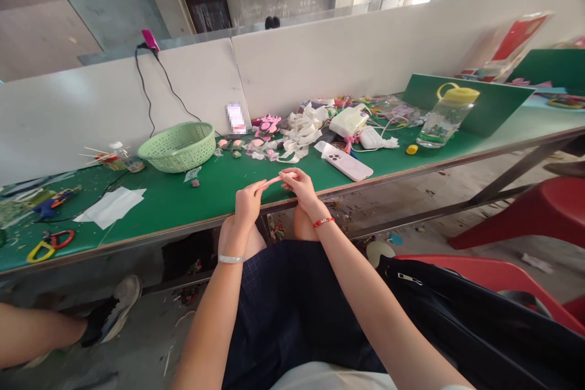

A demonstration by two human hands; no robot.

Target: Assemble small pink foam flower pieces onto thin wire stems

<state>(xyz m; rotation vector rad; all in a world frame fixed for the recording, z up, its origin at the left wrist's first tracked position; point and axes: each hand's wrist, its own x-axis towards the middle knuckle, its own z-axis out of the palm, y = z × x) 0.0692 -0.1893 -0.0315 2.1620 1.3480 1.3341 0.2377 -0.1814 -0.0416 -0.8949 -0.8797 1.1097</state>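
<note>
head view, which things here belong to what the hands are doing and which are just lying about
Part of the work:
- left hand
- right hand
- pink strip
- small pink pieces
- white ribbon strips

Just lying about:
- white-cased phone
- yellow-lidded water bottle
- green plastic basket
- white paper sheet

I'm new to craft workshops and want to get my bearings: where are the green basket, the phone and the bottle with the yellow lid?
Green plastic basket (177, 149): head view, on its latticed side wall.
Phone (346, 163): head view, on its pale back.
Bottle with the yellow lid (444, 125): head view, on its clear body.
</note>
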